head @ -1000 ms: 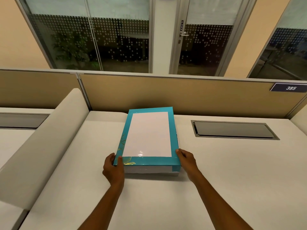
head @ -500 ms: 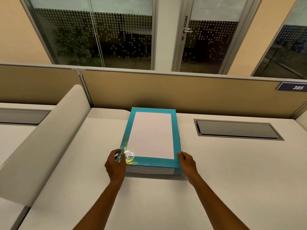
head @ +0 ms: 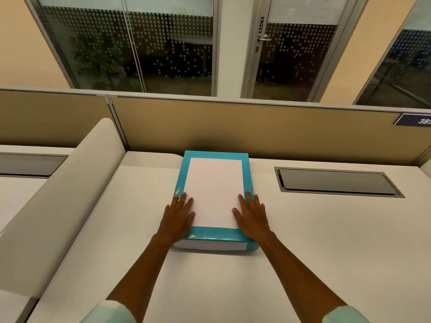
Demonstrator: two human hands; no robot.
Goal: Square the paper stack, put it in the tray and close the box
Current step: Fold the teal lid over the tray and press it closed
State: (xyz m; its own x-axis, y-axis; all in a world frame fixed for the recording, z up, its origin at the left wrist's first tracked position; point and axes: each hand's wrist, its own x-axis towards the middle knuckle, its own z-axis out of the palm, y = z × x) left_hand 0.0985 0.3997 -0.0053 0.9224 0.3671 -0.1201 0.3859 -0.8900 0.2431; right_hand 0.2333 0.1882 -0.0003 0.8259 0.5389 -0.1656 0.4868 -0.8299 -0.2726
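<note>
A flat teal box [head: 213, 234] with a white rectangle on its lid [head: 214, 190] lies closed on the white desk [head: 210, 283], its long side running away from me. A white band shows along its near side wall. My left hand [head: 178, 217] lies flat, palm down, on the lid's near left corner with fingers spread. My right hand [head: 251, 216] lies flat the same way on the near right corner. Neither hand holds anything. No loose paper stack or tray is in sight.
A grey cable hatch [head: 335, 181] is set into the desk to the right of the box. A tan partition [head: 256, 129] runs behind the box. A cream rounded divider [head: 58, 197] bounds the desk on the left. Glass doors stand beyond.
Both hands moved from gripping the box's near corners at its sides to resting flat on top of the lid. The box stayed where it was.
</note>
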